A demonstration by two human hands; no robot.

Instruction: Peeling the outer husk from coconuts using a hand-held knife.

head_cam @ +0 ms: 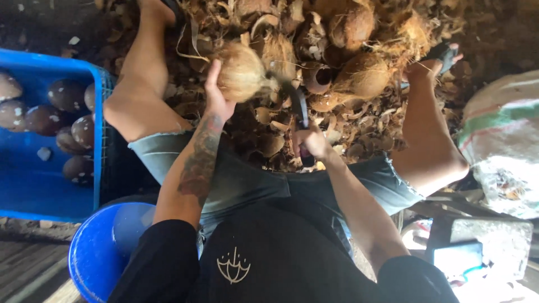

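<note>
My left hand (217, 96) grips a pale, fibrous coconut (242, 71) and holds it up over a heap of husk. My right hand (310, 142) is closed round the dark handle of a curved knife (296, 101), whose blade points at the right side of the coconut and touches its fibres. I sit with both bare knees spread, and the coconut hangs between them.
A heap of brown coconut husks and shells (348, 50) covers the ground ahead. A blue crate (33, 185) at left holds several dark peeled coconuts (67, 95). A blue bucket (101, 252) stands at lower left, a woven sack (499, 134) at right.
</note>
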